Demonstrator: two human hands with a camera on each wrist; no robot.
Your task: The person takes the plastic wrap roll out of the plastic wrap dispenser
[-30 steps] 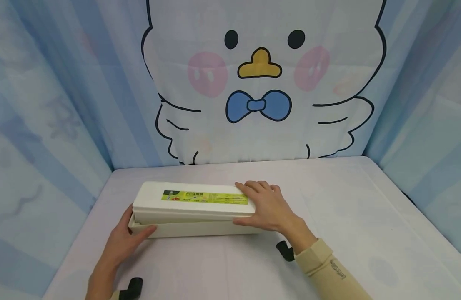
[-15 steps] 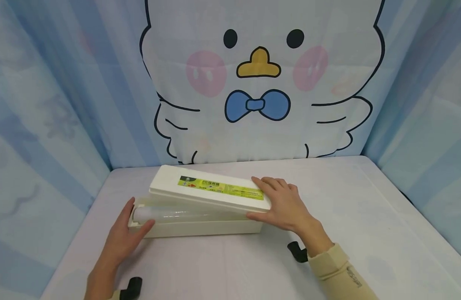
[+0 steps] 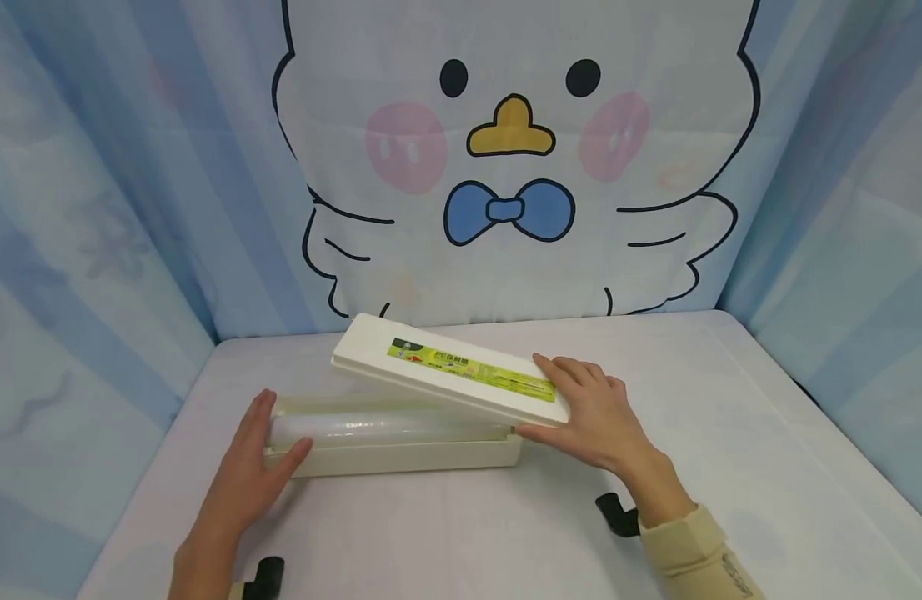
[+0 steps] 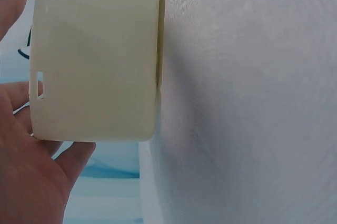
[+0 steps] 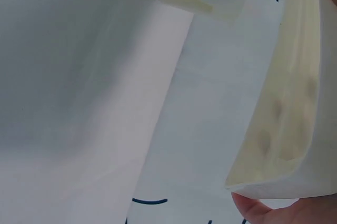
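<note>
A long white cling film box (image 3: 401,461) stands on the table, its top uncovered. Inside it lies a shiny roll of cling film (image 3: 371,427). My left hand (image 3: 239,479) holds the box's left end, thumb at the front rim and fingers round the end; the left wrist view shows the box's front wall (image 4: 97,56) close up. My right hand (image 3: 592,417) grips the right end of the white lid (image 3: 438,367), which has a yellow-green label. The lid is tilted, its left end raised and turned away to the back. In the right wrist view its hollow underside (image 5: 284,108) shows.
A pale cloth covers the table (image 3: 446,533). Behind it hangs a curtain (image 3: 506,275) with a cartoon bird face, and more blue curtains close off both sides. Black wrist pieces (image 3: 618,515) show beside both wrists.
The lid has come up off the box and moved right and back with my right hand, its left end swinging farthest. The roll is now uncovered. My left hand stays at the box's end.
</note>
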